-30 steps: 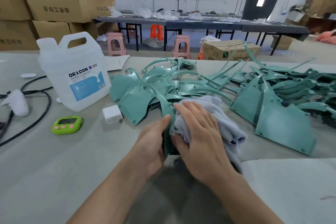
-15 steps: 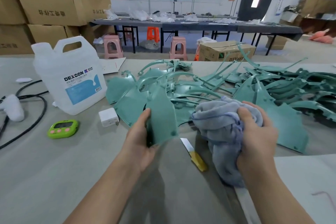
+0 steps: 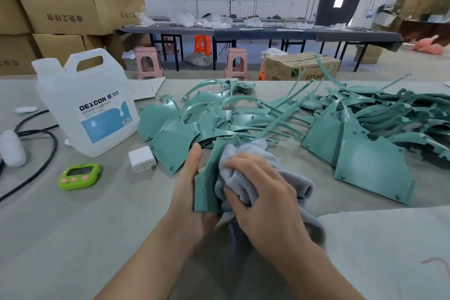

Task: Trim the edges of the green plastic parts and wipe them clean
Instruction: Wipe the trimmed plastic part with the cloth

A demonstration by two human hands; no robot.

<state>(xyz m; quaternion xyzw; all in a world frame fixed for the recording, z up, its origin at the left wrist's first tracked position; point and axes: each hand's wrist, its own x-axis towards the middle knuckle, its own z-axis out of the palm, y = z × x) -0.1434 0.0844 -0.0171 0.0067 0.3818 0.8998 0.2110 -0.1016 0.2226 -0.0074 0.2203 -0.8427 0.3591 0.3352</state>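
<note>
Part being wiped between both hands.
The part (image 3: 210,178) is being gripped at its near end by the left hand (image 3: 192,204) over the table (image 3: 73,238), its long axis pointing away from the body; the cloth (image 3: 292,182) is being bunched in the curled right hand (image 3: 265,202) and pressed on its right face.

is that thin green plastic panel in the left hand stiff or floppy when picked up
The thin green plastic panel stands unbent in the left hand, so it is probably fairly stiff. A one-handed hold suggests it's light.
</note>
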